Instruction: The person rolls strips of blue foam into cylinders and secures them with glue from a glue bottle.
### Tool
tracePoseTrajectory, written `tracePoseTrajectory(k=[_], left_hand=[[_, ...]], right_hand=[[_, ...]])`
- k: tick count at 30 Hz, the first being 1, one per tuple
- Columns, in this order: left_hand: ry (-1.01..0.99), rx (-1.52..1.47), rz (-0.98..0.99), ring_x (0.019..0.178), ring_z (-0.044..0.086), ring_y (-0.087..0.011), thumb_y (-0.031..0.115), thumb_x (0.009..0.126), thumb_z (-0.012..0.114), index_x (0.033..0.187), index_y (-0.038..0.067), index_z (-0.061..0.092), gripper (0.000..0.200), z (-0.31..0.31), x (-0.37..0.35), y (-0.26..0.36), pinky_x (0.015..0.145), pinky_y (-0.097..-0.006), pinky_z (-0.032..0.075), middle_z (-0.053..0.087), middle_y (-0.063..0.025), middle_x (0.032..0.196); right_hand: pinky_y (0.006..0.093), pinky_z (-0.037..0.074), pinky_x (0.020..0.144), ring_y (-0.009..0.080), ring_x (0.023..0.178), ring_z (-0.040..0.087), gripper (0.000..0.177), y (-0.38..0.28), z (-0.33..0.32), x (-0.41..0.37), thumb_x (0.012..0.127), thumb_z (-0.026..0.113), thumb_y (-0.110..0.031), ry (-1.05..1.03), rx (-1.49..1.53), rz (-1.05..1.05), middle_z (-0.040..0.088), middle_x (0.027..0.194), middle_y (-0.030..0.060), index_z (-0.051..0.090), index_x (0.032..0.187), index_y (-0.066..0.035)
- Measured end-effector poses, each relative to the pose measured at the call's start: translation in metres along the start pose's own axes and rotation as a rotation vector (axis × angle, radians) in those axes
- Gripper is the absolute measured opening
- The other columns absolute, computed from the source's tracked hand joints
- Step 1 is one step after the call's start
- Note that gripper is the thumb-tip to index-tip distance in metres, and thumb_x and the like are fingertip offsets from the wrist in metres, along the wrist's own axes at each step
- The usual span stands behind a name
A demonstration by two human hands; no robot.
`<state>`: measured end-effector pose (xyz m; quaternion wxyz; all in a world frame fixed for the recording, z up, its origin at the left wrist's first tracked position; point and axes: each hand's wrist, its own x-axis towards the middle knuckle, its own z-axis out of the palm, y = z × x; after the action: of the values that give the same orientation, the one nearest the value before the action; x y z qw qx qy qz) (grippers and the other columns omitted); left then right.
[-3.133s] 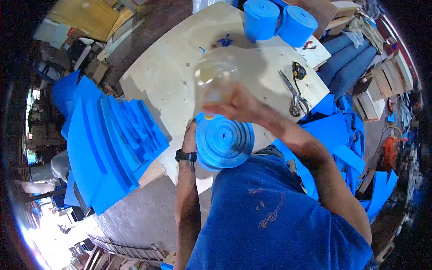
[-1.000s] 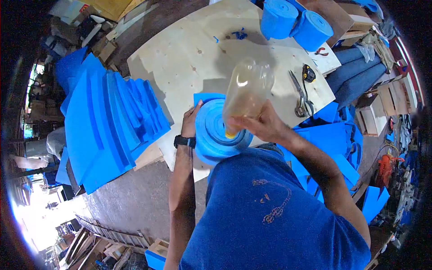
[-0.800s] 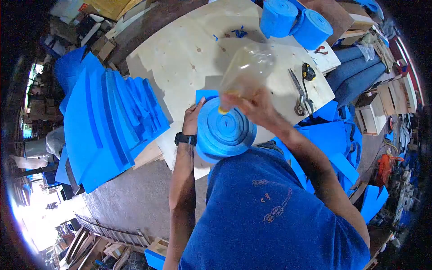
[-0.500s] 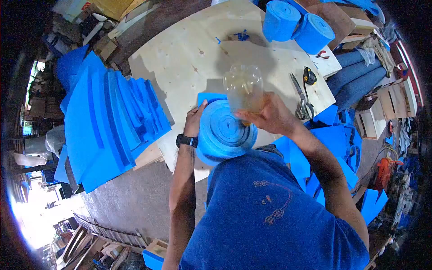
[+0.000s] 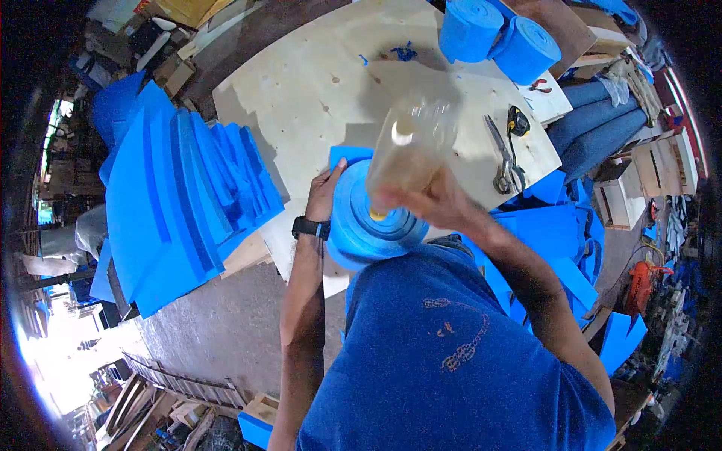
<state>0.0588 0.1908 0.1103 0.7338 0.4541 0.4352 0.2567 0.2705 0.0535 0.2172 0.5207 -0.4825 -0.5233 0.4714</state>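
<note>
A roll of blue foam (image 5: 353, 233) stands at the near edge of the plywood table (image 5: 301, 98), against my shirt. My left hand (image 5: 323, 194), with a dark watch at the wrist, is closed on the roll's left side, thumb at the loose outer end. In my right hand (image 5: 425, 199) is a clear plastic bottle (image 5: 414, 139), tipped over, its yellow tip (image 5: 377, 216) down at the top of the roll. Motion blurs the bottle and right fingers.
Blue foam sheets (image 5: 173, 195) are stacked at left. Two more foam rolls (image 5: 470, 31) stand at the back. Scissors (image 5: 502, 158) and a tape measure (image 5: 518, 120) lie at right, with pliers (image 5: 539, 86) beyond. Foam offcuts (image 5: 545, 229) lie near my right arm.
My right hand has moved slightly left with the bottle, which now leans more, and its yellow tip has come into view over the roll. The left hand keeps its hold.
</note>
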Motion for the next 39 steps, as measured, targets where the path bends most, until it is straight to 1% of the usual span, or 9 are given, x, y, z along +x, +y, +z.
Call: tracePoseTrajectory(k=[10, 12, 14, 17, 21, 24, 30, 33, 39], left_hand=[[0.026, 0.041, -0.046, 0.080, 0.067, -0.0090, 0.038, 0.098, 0.066, 0.105, 0.001, 0.074, 0.039, -0.007, 0.006, -0.008, 0.074, -0.0242, 0.054, 0.074, -0.0038, 0.092], [0.024, 0.048, -0.027, 0.080, 0.067, -0.0092, 0.038, 0.098, 0.066, 0.105, 0.001, 0.074, 0.038, -0.007, 0.010, -0.007, 0.074, -0.0243, 0.055, 0.074, -0.0039, 0.093], [0.014, 0.008, 0.011, 0.081, 0.068, -0.0095, 0.037, 0.098, 0.066, 0.104, 0.001, 0.074, 0.038, -0.013, 0.011, -0.014, 0.074, -0.0245, 0.055, 0.074, -0.0040, 0.093], [0.027, -0.058, 0.010, 0.081, 0.068, -0.0096, 0.036, 0.099, 0.065, 0.104, 0.001, 0.074, 0.037, -0.013, 0.007, -0.013, 0.074, -0.0250, 0.055, 0.074, -0.0044, 0.095], [0.025, -0.048, 0.035, 0.079, 0.068, -0.0099, 0.035, 0.100, 0.063, 0.105, 0.001, 0.073, 0.036, -0.006, -0.003, -0.003, 0.072, -0.0254, 0.056, 0.074, -0.0054, 0.094], [0.035, -0.098, 0.024, 0.079, 0.069, -0.0105, 0.036, 0.100, 0.062, 0.105, 0.001, 0.072, 0.037, -0.007, -0.005, -0.007, 0.071, -0.0255, 0.056, 0.074, -0.0064, 0.094], [0.049, -0.044, 0.054, 0.079, 0.069, -0.0118, 0.038, 0.101, 0.061, 0.105, 0.000, 0.072, 0.040, -0.002, -0.013, 0.003, 0.071, -0.0262, 0.057, 0.074, -0.0078, 0.094], [0.053, -0.066, 0.044, 0.079, 0.070, -0.0122, 0.038, 0.101, 0.061, 0.105, 0.000, 0.072, 0.040, -0.003, -0.012, -0.002, 0.072, -0.0267, 0.057, 0.075, -0.0080, 0.094], [0.023, -0.054, 0.025, 0.083, 0.070, -0.0119, 0.037, 0.102, 0.058, 0.115, -0.001, 0.068, 0.042, -0.015, -0.010, -0.011, 0.074, -0.0286, 0.059, 0.074, -0.0076, 0.100]], right_hand=[[0.0313, 0.056, 0.077, 0.0157, 0.088, 0.067, 0.037, -0.015, -0.009, -0.013, 0.084, 0.081, -0.015, 0.054, -0.010, -0.096, 0.072, 0.099, 0.0089, 0.064, 0.115, -0.003], [0.0317, 0.056, 0.078, 0.0155, 0.088, 0.067, 0.035, -0.017, -0.015, -0.009, 0.085, 0.080, -0.014, 0.080, -0.699, -0.600, 0.072, 0.098, 0.0080, 0.065, 0.113, -0.002], [0.0327, 0.056, 0.080, 0.0155, 0.091, 0.067, 0.035, -0.009, -0.024, -0.008, 0.086, 0.080, -0.014, 0.044, -0.761, -0.593, 0.072, 0.101, 0.0077, 0.064, 0.114, -0.002], [0.0343, 0.055, 0.083, 0.0162, 0.094, 0.066, 0.038, 0.005, -0.024, -0.009, 0.085, 0.081, -0.016, 0.032, 0.014, 0.020, 0.070, 0.104, 0.0077, 0.063, 0.115, -0.001], [0.0288, 0.055, 0.071, 0.0153, 0.083, 0.065, 0.042, -0.008, 0.003, -0.026, 0.085, 0.083, -0.027, 0.067, 0.103, -0.071, 0.067, 0.092, 0.0042, 0.064, 0.112, -0.001], [0.0305, 0.055, 0.071, 0.0136, 0.084, 0.064, 0.042, -0.019, -0.019, -0.032, 0.085, 0.082, -0.027, -0.011, 0.153, 0.326, 0.067, 0.092, 0.0044, 0.062, 0.112, -0.001], [0.0326, 0.057, 0.071, 0.0142, 0.078, 0.065, 0.044, -0.023, 0.006, -0.037, 0.083, 0.083, -0.019, 0.131, 0.229, 0.023, 0.068, 0.088, 0.0041, 0.060, 0.117, -0.001], [0.0319, 0.057, 0.077, 0.0144, 0.085, 0.067, 0.040, -0.033, -0.003, -0.038, 0.086, 0.080, -0.016, 0.005, -0.215, -0.224, 0.070, 0.092, 0.0061, 0.059, 0.116, 0.000], [0.0323, 0.055, 0.081, 0.0150, 0.091, 0.066, 0.036, -0.035, -0.020, -0.041, 0.088, 0.078, -0.014, 0.055, 0.028, 0.098, 0.069, 0.094, 0.0058, 0.060, 0.116, 0.000]])
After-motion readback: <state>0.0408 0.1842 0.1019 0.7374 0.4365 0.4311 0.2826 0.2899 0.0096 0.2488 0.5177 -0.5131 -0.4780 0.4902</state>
